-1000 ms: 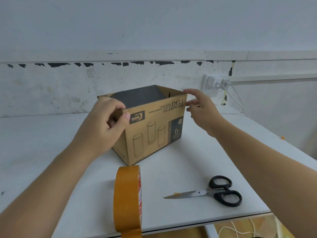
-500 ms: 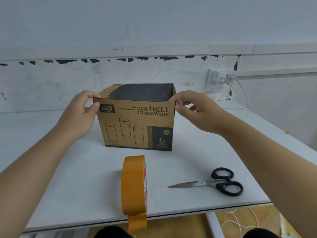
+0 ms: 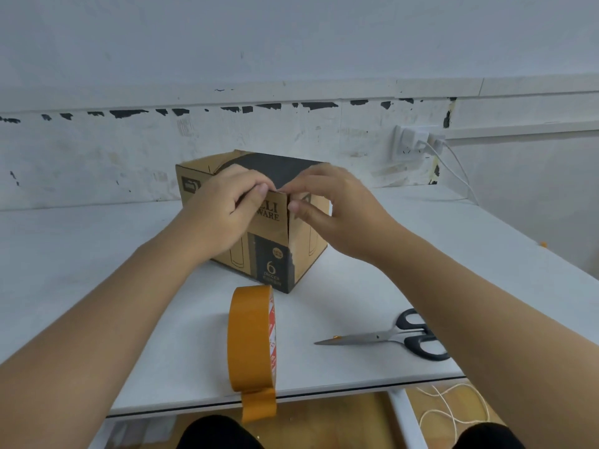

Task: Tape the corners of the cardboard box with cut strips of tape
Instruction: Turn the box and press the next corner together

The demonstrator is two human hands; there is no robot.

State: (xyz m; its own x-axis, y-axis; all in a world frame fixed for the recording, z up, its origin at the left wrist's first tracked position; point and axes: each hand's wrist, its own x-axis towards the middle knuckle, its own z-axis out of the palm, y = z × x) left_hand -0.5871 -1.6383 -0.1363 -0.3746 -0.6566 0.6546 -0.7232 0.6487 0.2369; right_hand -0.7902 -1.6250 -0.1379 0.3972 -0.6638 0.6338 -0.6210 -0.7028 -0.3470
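Note:
A brown cardboard box [image 3: 275,254] printed with glassware drawings stands open-topped on the white table, one vertical corner turned toward me. My left hand [image 3: 227,215] grips the box's top rim just left of that corner, fingers curled over the edge. My right hand [image 3: 327,205] holds the rim just right of the corner, thumb on the outer face. An orange tape roll [image 3: 251,338] stands on edge near the table's front, its loose end hanging over the edge. Black-handled scissors [image 3: 389,338] lie shut to the right of the roll.
The white table [image 3: 81,270] ends at a front edge close to me, with a wooden floor and white cord below. A wall socket with a plugged-in cable [image 3: 418,144] sits on the back wall at the right.
The box has been turned so a corner now faces me instead of its long printed side. Both hands have come together from the far ends of the rim to that near corner.

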